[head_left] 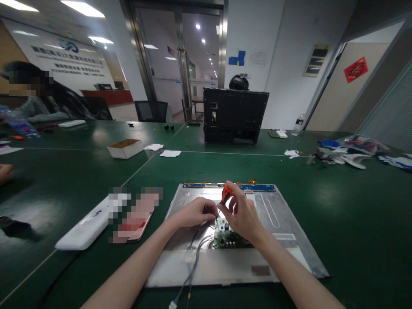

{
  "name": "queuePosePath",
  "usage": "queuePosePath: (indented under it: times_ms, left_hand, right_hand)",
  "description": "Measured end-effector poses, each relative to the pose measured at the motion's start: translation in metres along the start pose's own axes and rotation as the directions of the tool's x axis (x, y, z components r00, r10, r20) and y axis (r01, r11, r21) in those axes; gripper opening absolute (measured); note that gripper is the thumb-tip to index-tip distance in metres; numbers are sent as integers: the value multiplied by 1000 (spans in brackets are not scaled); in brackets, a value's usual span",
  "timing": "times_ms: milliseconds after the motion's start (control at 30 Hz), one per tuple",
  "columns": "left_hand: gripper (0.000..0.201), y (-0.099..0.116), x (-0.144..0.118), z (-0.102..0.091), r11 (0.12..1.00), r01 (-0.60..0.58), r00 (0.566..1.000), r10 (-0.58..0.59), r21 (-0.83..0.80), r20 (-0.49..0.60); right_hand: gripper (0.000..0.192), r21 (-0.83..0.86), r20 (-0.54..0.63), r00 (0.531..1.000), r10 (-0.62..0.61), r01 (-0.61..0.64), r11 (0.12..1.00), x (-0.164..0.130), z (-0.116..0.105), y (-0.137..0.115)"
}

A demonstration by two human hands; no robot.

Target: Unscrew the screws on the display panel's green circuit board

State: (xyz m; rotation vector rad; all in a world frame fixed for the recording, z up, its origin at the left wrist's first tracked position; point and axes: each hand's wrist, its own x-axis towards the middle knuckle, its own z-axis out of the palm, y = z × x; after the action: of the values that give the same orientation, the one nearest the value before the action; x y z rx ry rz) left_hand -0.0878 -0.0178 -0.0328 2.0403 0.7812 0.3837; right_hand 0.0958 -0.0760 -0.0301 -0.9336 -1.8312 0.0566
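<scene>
A flat metal display panel [277, 214] lies on the green table with a green circuit board [230, 240] on its middle. My right hand [243, 210] grips a screwdriver [226, 194] with an orange and black handle, tilted, its tip pointing down at the board's upper left corner. Beside that tip my left hand [206, 210] is closed, thumb and fingers pinched together; what they hold, if anything, is too small to make out. Dark cables [197, 257] run from near the board over the panel's front edge to a white connector [173, 304].
Left of the panel lie a white power strip [82, 231] and a pink phone [141, 225]. Farther back are an open box [125, 149] and an upright black monitor housing [236, 116]. Loose parts and a plastic bag [363, 143] lie at right. Another person's hand [5, 173] shows at left.
</scene>
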Motion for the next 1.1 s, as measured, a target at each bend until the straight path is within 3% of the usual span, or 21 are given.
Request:
queuePosePath:
  times_ms: [167, 467, 800, 1100]
  left_hand:
    - [10, 1, -1, 0, 1000, 13, 1000, -13, 28, -9]
    - [8, 4, 0, -1, 1000, 10, 1000, -10, -7, 6]
    - [10, -2, 0, 1, 1000, 22, 1000, -22, 0, 4]
    - [7, 5, 0, 0, 999, 29, 1000, -29, -29, 8]
  right_hand:
    - [61, -26, -11, 1000, -4, 4, 1000, 0, -1, 0]
    - [68, 75, 64, 998, 1, -6, 997, 0, -4, -3]
    - [62, -28, -2, 1000, 9, -9, 1000, 0, -1, -1]
    - [69, 66, 62, 998, -3, -1, 998, 2, -6, -5]
